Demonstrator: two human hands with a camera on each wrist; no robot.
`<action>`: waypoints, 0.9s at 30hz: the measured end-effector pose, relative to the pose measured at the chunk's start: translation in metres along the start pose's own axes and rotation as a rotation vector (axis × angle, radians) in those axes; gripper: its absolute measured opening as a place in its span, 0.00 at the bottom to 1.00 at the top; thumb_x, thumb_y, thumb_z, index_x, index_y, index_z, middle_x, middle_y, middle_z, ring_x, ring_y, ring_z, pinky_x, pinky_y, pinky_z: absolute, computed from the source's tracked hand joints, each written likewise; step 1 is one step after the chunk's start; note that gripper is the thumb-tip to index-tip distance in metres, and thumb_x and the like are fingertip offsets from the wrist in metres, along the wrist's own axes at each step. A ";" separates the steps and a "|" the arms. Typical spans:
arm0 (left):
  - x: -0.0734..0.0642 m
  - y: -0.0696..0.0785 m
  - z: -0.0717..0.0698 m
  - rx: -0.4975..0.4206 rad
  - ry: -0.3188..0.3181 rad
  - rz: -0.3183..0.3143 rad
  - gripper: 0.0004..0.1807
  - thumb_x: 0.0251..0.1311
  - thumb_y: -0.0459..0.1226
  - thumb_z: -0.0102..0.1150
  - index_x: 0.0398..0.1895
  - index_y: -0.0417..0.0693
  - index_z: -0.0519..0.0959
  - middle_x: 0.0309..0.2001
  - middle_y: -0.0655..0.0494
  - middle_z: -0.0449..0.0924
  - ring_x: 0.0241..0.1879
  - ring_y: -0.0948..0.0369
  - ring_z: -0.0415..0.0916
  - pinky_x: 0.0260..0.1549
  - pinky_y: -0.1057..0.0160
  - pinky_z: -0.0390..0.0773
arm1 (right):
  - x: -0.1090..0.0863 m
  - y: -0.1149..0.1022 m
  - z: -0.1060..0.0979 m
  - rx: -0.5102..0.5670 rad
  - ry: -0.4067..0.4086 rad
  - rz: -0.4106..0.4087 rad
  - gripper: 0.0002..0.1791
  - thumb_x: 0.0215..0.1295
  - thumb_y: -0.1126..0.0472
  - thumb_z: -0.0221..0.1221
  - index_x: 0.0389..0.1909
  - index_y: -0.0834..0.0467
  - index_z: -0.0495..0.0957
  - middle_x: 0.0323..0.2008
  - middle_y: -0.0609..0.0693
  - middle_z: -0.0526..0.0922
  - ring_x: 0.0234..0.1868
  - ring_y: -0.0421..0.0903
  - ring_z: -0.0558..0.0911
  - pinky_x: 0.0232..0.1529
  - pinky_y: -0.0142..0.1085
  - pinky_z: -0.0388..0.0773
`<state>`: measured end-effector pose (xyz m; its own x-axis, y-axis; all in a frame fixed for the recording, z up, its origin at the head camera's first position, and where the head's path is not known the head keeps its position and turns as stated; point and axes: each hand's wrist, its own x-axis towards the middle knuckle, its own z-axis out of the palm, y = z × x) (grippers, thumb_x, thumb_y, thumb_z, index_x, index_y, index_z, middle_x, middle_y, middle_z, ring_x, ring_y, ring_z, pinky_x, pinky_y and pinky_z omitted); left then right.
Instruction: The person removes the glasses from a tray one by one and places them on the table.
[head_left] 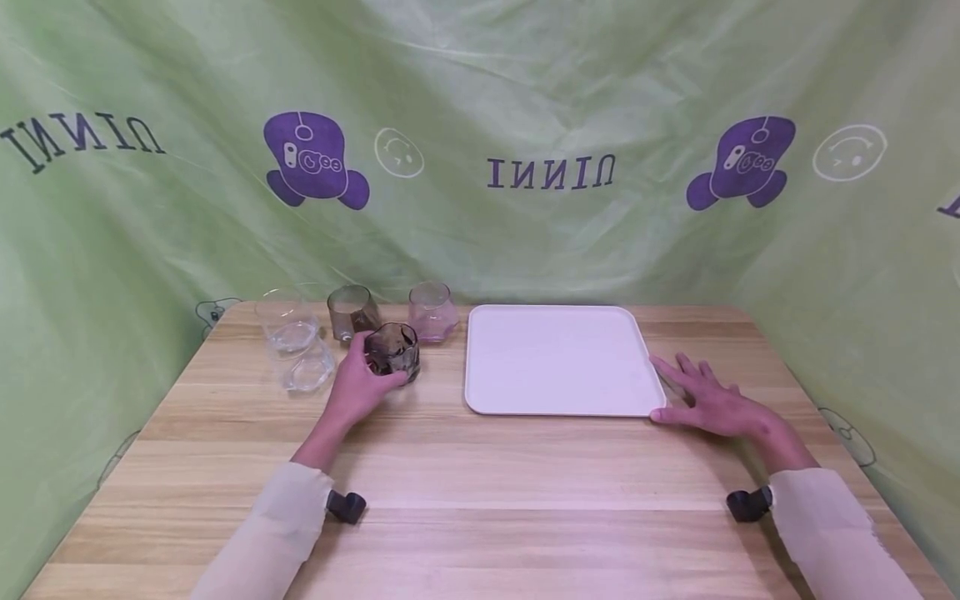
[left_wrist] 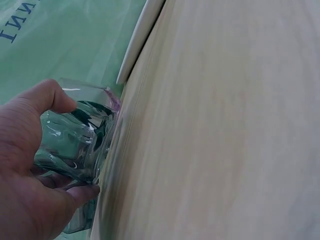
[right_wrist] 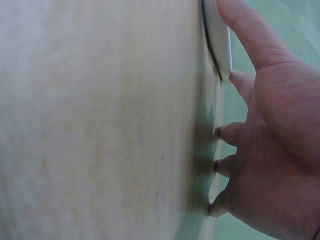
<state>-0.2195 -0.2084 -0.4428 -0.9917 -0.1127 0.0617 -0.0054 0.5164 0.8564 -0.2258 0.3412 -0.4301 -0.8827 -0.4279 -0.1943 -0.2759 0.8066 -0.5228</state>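
Observation:
My left hand [head_left: 360,385] grips a dark smoky glass [head_left: 394,354], thumb on one side and fingers on the other. In the left wrist view this faceted glass [left_wrist: 75,137] is see-through, and the hand's fingers are partly hidden behind it. Just behind it stand another smoky glass [head_left: 351,315] and a pink glass [head_left: 432,312]. At the tray's near right corner, my right hand [head_left: 705,400] spreads its fingers, with thumb and index finger touching the edge of the white tray [head_left: 562,358]. In the right wrist view its other fingertips rest on the table.
Two clear glasses [head_left: 306,367] stand close together at the left of the wooden table [head_left: 510,500]. A green printed cloth [head_left: 555,233] hangs along the back and sides. Each sleeve carries a small black wrist camera [head_left: 347,507].

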 end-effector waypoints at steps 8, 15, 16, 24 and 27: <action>-0.002 0.000 -0.004 0.007 -0.016 -0.013 0.49 0.51 0.37 0.76 0.72 0.37 0.57 0.66 0.29 0.68 0.66 0.36 0.67 0.67 0.37 0.65 | 0.001 0.001 0.001 -0.002 0.001 0.002 0.53 0.68 0.41 0.64 0.84 0.52 0.45 0.76 0.78 0.36 0.72 0.84 0.32 0.51 0.88 0.32; -0.004 0.000 -0.007 0.026 -0.044 -0.023 0.51 0.52 0.37 0.76 0.74 0.37 0.55 0.67 0.27 0.66 0.66 0.34 0.66 0.66 0.36 0.65 | 0.002 0.001 0.002 -0.005 0.002 0.009 0.53 0.68 0.40 0.64 0.84 0.51 0.44 0.77 0.78 0.36 0.72 0.83 0.33 0.51 0.88 0.32; -0.005 0.000 -0.008 0.026 -0.048 -0.025 0.51 0.52 0.38 0.77 0.74 0.37 0.54 0.67 0.27 0.66 0.66 0.34 0.66 0.67 0.36 0.65 | 0.002 0.001 0.002 -0.006 0.003 0.009 0.53 0.68 0.40 0.64 0.84 0.51 0.45 0.77 0.78 0.37 0.72 0.83 0.33 0.51 0.88 0.32; -0.006 -0.004 -0.010 0.026 -0.063 -0.006 0.51 0.51 0.38 0.78 0.72 0.37 0.54 0.67 0.26 0.65 0.66 0.33 0.66 0.67 0.35 0.64 | 0.002 0.000 0.001 -0.013 0.006 0.006 0.53 0.68 0.40 0.64 0.84 0.52 0.45 0.77 0.78 0.37 0.72 0.84 0.33 0.51 0.88 0.32; -0.006 -0.004 -0.010 0.022 -0.066 0.008 0.50 0.50 0.37 0.78 0.71 0.37 0.55 0.66 0.26 0.67 0.65 0.33 0.67 0.66 0.35 0.65 | 0.002 0.000 0.001 -0.016 0.006 0.009 0.53 0.68 0.40 0.64 0.84 0.52 0.45 0.77 0.78 0.36 0.72 0.84 0.33 0.51 0.88 0.32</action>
<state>-0.2120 -0.2179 -0.4418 -0.9981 -0.0526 0.0335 0.0002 0.5353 0.8447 -0.2270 0.3398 -0.4314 -0.8873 -0.4183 -0.1942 -0.2738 0.8167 -0.5080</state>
